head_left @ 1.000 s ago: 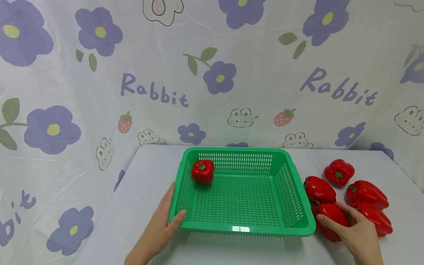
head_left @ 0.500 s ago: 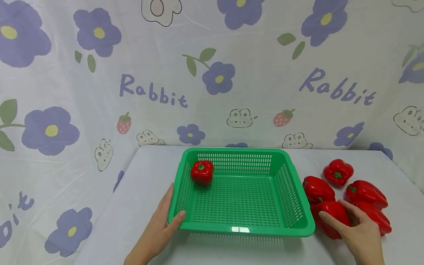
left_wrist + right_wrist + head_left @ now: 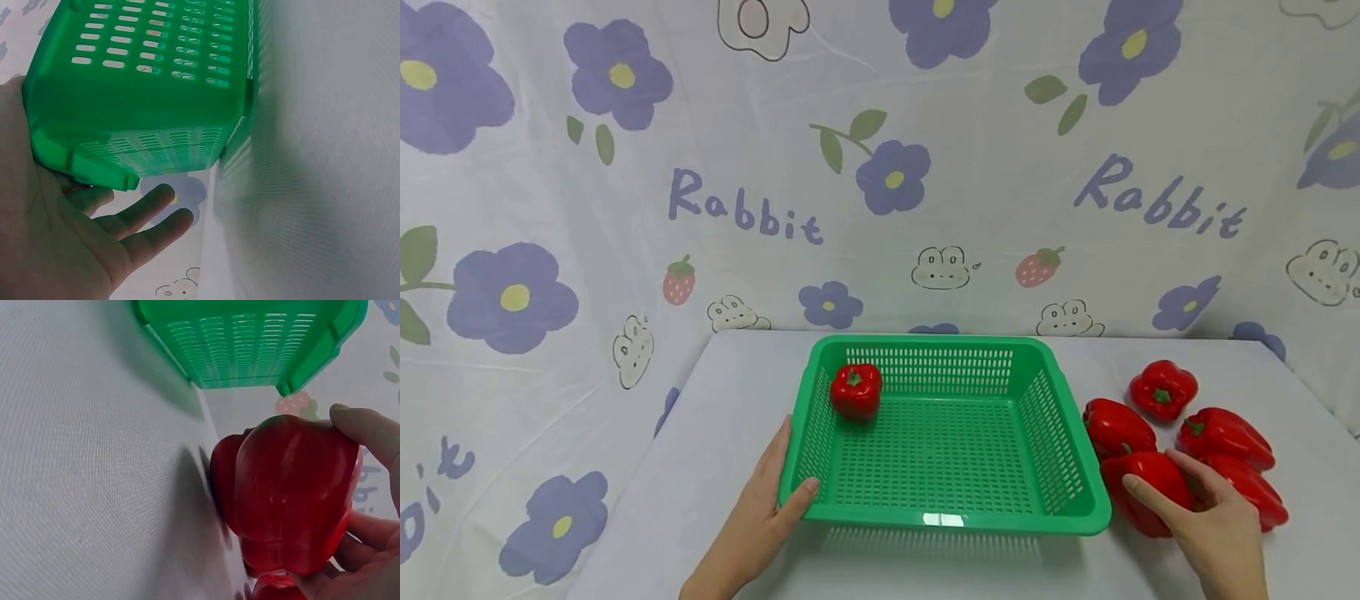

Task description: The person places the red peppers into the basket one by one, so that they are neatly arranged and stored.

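Two grips: our left hand [image 3: 756, 512] holds the basket [image 3: 951, 458], our right hand [image 3: 1221, 525] a red pepper [image 3: 1159, 472] at four o'clock, best squeezed evenly.

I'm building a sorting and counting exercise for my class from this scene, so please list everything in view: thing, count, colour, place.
green basket: 1, green, mid-table
basket pepper: 1, red with green stem, inside the basket's far left corner
held pepper: 1, red, in the right hand, by the basket's near right corner
loose peppers: at least 4, red, on the table right of the basket; overlaps could hide more
table: 1, white, under the basket
printed backdrop: 1 as far as seen, white with purple flowers, strawberries, rabbits and "Rabbit" lettering, behind and left of the table
hands: 2, bare; left hand at the basket's near left corner, right hand on the held pepper
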### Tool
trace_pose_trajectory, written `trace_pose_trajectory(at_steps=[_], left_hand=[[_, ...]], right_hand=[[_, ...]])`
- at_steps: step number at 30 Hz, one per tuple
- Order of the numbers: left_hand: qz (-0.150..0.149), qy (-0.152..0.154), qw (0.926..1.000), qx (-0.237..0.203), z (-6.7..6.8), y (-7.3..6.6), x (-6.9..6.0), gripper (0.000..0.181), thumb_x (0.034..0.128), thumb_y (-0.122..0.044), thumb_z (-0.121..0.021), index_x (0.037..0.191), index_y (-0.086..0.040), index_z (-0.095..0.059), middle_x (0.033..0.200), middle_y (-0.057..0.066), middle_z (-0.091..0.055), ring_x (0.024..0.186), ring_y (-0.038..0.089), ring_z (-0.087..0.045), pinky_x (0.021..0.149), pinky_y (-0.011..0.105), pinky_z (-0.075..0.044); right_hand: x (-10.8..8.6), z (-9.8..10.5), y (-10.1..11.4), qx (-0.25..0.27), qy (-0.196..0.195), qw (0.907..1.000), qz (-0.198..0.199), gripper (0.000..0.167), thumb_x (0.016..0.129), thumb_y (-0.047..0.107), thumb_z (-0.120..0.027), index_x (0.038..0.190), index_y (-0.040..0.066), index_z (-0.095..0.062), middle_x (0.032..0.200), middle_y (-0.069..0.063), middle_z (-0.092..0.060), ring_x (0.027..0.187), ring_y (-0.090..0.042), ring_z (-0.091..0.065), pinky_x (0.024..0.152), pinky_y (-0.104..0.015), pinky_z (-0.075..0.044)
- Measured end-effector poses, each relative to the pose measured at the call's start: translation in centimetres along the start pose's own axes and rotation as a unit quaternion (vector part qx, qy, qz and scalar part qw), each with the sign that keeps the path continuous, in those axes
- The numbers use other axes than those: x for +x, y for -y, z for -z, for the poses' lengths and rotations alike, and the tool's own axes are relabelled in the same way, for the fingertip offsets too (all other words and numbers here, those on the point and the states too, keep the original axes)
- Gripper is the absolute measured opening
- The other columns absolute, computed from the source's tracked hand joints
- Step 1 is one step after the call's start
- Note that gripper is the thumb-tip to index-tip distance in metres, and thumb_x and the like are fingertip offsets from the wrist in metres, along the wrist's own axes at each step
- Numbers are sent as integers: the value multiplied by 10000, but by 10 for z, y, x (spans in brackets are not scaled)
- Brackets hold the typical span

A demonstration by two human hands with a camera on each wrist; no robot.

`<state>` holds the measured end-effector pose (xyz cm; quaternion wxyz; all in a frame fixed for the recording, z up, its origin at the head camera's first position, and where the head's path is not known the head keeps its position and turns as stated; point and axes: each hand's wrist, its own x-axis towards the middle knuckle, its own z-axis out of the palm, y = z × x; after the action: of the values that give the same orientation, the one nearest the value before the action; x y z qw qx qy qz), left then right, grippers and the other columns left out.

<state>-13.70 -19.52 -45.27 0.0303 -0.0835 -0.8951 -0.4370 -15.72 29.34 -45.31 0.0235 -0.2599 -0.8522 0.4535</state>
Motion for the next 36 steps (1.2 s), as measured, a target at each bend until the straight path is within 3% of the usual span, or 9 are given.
trace_pose_trajectory(at_steps=[8,10,12,14,16,36], left_hand=[[-19,-8,10000,-10,0,0,0,816,1080,-410,-529,1695,-205,-34,1757,64,-134,1612,335,-174,1238,648,-245],[-8,-12,10000,-15,1,0,-1,817,1079,-413,-531,1695,-201,-38,1757,70,-135,1612,336,-172,1239,652,-240],[25,0,10000,-10,1,-1,-1,818,1079,-422,-529,1695,-202,-38,1757,73,-135,1612,340,-171,1238,656,-238],[67,13,10000,-3,1,-1,-1,822,1077,-430,-530,1695,-209,-33,1757,70,-133,1613,338,-169,1242,655,-232],[103,27,9999,3,1,-2,-1,823,1077,-439,-527,1695,-216,-30,1758,66,-133,1613,339,-170,1240,658,-233],[109,-19,9999,91,0,1,2,829,1075,-449,-527,1695,-212,-30,1758,51,-136,1612,321,-179,1243,636,-245]], right_hand=[[-6,0,4,387,-242,9989,-121,1000,860,545,-807,1647,159,-324,1595,-247,-406,1364,-495,-410,946,-613,-524],[-7,0,5,512,-385,9978,-180,974,859,551,-804,1642,192,-348,1586,-207,-440,1324,-426,-459,845,-504,-618],[-8,0,5,609,-522,9966,-208,959,849,582,-792,1633,217,-375,1567,-179,-472,1257,-353,-495,701,-310,-639],[-8,0,6,679,-640,9953,-241,928,849,593,-783,1623,254,-397,1554,-141,-492,1200,-266,-502,591,-125,-530],[-8,0,6,776,-692,9943,-257,925,838,616,-772,1618,279,-406,1554,-123,-491,1176,-222,-493,554,-53,-441],[-9,1,9,977,-816,9914,-312,890,850,620,-751,1612,310,-411,1570,-102,-485,1167,-170,-488,554,-23,-423]])
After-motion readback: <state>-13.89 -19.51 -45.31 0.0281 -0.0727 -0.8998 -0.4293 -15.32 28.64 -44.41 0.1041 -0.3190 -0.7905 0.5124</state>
